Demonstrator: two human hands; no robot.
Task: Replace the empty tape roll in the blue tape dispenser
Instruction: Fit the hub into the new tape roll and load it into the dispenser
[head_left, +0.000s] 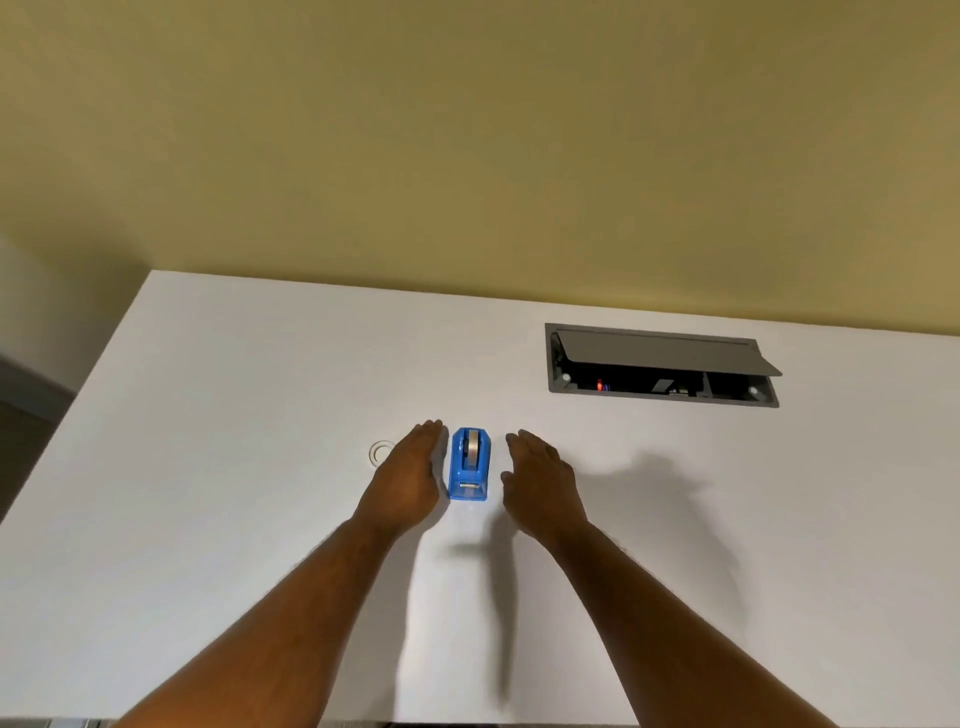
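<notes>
A small blue tape dispenser (469, 464) stands on the white table (249, 426), its cutter end toward me and a roll of tape seated in it. My left hand (408, 475) hovers flat just left of the dispenser, fingers extended, holding nothing. My right hand (540, 480) hovers a little to its right, fingers extended, also holding nothing. A thin whitish ring, a tape core or roll (380, 453), lies flat on the table left of my left hand and is partly hidden by it.
A grey cable hatch (662, 366) with its lid propped up is set into the table at the back right. The table's far edge meets a yellow wall (467, 130). The table's left edge runs diagonally at the left.
</notes>
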